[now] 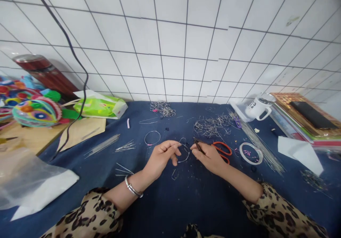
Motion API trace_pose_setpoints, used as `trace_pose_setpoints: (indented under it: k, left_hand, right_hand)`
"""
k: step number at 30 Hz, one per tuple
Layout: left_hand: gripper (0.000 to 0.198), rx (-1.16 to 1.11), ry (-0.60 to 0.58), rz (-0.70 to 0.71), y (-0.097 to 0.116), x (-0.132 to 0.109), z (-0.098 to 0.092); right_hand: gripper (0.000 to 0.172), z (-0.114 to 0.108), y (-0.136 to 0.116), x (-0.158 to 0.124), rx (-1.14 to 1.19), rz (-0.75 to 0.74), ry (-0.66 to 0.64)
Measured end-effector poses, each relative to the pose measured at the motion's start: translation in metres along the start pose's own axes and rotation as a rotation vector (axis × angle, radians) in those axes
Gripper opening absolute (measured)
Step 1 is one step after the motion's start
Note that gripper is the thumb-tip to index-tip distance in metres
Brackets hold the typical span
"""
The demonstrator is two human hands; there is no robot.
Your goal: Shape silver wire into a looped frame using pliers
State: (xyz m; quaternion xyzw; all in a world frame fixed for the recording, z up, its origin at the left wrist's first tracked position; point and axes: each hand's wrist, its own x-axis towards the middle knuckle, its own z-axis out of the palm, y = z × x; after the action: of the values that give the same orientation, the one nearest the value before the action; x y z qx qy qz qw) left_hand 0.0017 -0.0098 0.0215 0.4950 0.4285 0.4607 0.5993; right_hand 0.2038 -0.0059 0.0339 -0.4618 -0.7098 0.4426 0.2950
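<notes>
My left fingers (pixel 169 146) pinch the wire ring (pixel 188 154) above the bench (pixel 165 209); its loop reaches rightward, near my right fingers (pixel 196 153), wrapped round dark pliers (pixel 198 145) slanting forward-left.

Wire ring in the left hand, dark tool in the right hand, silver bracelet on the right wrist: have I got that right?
Not quite: the silver bracelet is on the left wrist, not the right, as the head view shows. The wire ring is in the left hand and the dark tool in the right hand, as you said.
</notes>
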Motion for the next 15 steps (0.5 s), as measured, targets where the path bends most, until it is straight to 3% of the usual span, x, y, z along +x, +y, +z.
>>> trace_pose_setpoints:
  k: [4,9,15]
  left_hand:
    - [0.023,-0.002,0.026,-0.001,-0.0006,0.0006,-0.0001]
    - [0.024,-0.037,0.025,-0.029,-0.0036,0.0020,-0.0013]
    - [0.024,0.000,0.002,-0.014,-0.0012,-0.0006,0.0001]
  right_hand:
    - [0.032,-0.0006,-0.0043,-0.0009,0.168,0.070,-0.054]
    - [0.026,-0.0008,-0.0007,-0.0003,0.013,-0.010,0.071]
    - [0.020,0.0009,0.0021,0.0007,-0.061,-0.021,0.098]
